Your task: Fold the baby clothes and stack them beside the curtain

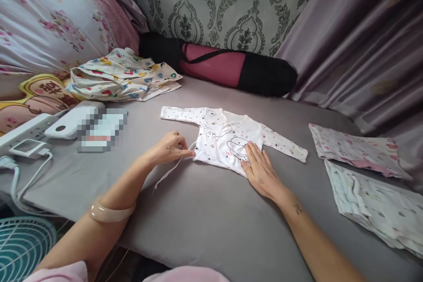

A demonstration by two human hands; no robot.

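A small white baby shirt (pixel 228 136) with a printed bear and long sleeves lies spread flat on the grey bed sheet (pixel 198 211). My left hand (pixel 170 149) pinches the shirt's left bottom corner, where a white tie string (pixel 168 172) trails off across the sheet. My right hand (pixel 259 169) rests flat on the lower right part of the shirt, fingers stretched out. A pale bangle (pixel 110 211) sits on my left forearm.
Folded baby clothes lie at the right (pixel 360 150) and lower right (pixel 380 207). A colourful printed garment pile (pixel 122 75) sits at the back left. A rolled pink mat in a black bag (pixel 228 68) lies by the wall. White devices and cables (pixel 39 134) sit at left, with a fan (pixel 23 246) below.
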